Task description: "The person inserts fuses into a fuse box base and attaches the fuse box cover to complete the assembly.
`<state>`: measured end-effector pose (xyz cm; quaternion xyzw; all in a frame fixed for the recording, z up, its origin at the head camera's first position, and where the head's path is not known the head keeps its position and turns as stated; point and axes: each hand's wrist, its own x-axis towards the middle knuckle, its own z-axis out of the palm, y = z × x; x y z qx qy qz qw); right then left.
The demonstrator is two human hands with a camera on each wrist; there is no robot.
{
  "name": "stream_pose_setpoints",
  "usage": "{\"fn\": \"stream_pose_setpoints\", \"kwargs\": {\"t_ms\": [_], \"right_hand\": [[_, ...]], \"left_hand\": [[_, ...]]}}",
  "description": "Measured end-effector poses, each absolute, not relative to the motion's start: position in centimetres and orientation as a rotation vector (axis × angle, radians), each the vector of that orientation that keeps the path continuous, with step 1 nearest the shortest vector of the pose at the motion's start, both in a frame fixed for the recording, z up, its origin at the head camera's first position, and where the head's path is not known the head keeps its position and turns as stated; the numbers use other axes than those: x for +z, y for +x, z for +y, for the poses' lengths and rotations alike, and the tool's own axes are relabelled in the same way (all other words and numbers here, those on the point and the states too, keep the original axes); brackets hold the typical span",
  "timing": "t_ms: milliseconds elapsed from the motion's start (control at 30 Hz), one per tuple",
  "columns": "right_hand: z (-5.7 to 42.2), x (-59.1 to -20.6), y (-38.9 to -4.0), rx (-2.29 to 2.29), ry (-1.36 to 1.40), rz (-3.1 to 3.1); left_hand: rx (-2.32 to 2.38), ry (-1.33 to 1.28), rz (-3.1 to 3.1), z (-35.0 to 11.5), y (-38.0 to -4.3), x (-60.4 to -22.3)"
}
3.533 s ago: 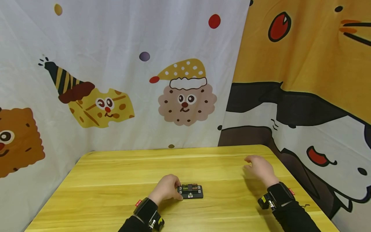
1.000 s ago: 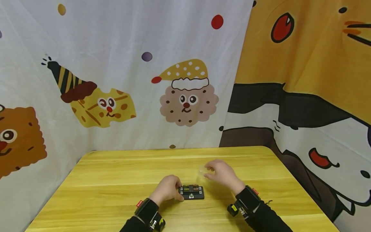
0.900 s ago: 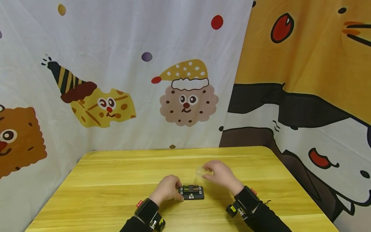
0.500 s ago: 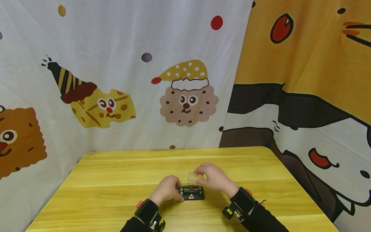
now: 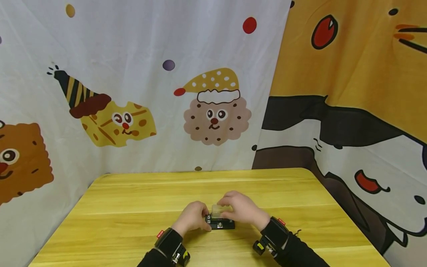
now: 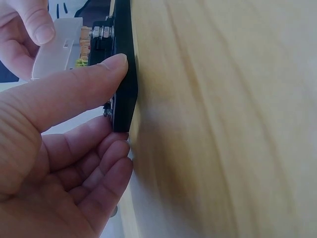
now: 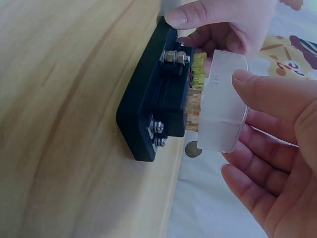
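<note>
A black fuse block [image 5: 220, 224] lies flat on the wooden table, with metal screw terminals and yellow and orange blade fuses [image 7: 194, 111] on top. My left hand [image 5: 192, 218] grips its left end, the thumb [image 6: 111, 67] on the near edge and the fingers behind. Between thumb and fingers, my right hand [image 5: 243, 210] holds a clear plastic cover [image 7: 223, 101] just above the block. In the right wrist view the cover's open side faces the fuses and its edge is at their tops. Whether it touches the block I cannot tell.
The wooden table [image 5: 140, 207] reaches back to a white cloth [image 5: 133, 55] printed with cartoon food. At the right hangs an orange, black and white cartoon cloth [image 5: 350, 81]. Each wrist wears a black strap with a small camera.
From the table's right side, my right hand has moved left and nearer with the clear cover, which now sits over the fuses. My left hand keeps its grip on the fuse block.
</note>
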<state>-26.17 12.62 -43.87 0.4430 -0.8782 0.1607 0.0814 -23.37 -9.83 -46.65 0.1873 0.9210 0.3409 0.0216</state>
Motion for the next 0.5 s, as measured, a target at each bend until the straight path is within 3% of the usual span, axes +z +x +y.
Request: {"fn": "stream_pose_setpoints", "kwargs": {"t_ms": [500], "right_hand": [[12.22, -44.33, -25.63, 0.394, 1.301, -2.649]], "left_hand": [[1.048, 0.584, 2.858, -9.75, -23.21, -46.46]]}}
